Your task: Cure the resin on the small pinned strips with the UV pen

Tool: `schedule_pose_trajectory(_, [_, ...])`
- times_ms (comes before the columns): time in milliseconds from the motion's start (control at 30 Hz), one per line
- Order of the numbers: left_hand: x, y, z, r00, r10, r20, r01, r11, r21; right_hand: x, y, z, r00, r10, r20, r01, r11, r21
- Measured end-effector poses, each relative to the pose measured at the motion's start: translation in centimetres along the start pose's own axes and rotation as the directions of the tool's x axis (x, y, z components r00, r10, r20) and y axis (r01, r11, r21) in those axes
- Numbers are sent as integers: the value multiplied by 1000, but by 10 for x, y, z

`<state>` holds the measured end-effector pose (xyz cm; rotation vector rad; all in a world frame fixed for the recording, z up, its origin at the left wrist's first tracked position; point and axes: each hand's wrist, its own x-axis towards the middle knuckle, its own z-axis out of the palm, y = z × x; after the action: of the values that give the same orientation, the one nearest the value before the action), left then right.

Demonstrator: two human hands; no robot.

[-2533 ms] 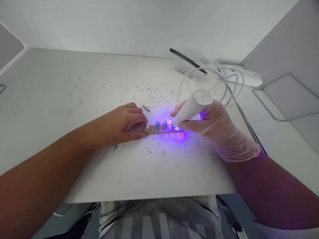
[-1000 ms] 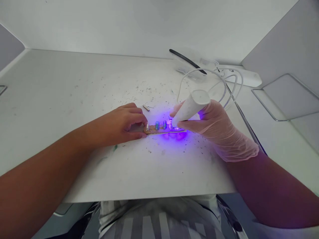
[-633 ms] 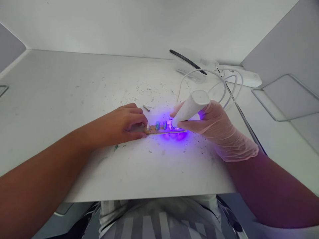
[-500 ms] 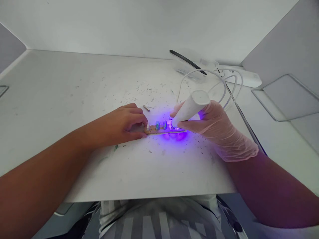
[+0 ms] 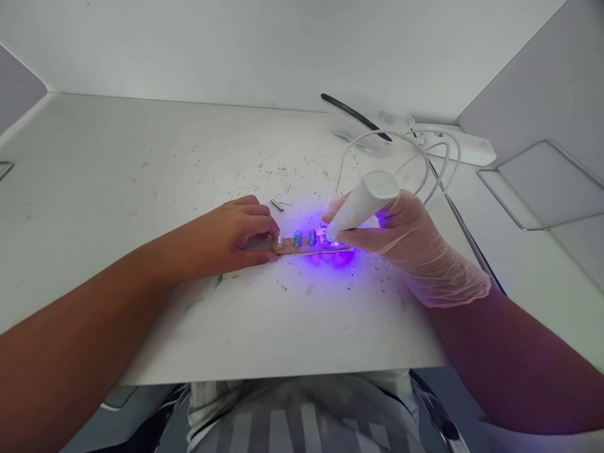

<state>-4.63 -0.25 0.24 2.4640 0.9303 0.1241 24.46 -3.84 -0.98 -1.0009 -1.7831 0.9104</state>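
Note:
A narrow wooden stick point(image 5: 302, 248) lies on the white table point(image 5: 141, 189) with several small nail tips stuck on it in a row. My bare left hand point(image 5: 231, 236) pinches the stick's left end and presses it to the table. My right hand point(image 5: 406, 242), in a thin glove, grips a white cone-shaped UV lamp point(image 5: 361, 202) and holds its tip right over the right part of the stick. Violet light glows on the tips and the table there. A white cable point(image 5: 401, 145) runs from the lamp toward the back.
A small metal pin point(image 5: 277, 204) lies just behind my left fingers. A black nail file point(image 5: 353, 114) and a white power strip point(image 5: 465, 146) sit at the back right. A wire frame point(image 5: 542, 189) rests at the right. Fine filings are scattered over the table.
The lamp tip has crept slightly left along the stick since the earliest frame. My left hand has stayed where it was.

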Motion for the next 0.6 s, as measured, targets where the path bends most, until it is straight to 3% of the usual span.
schedule_pose_trajectory(600, [0, -1, 1, 1000, 6, -5, -6, 1000, 2, 0, -1, 1, 1000, -9, -6, 9, 1000, -4])
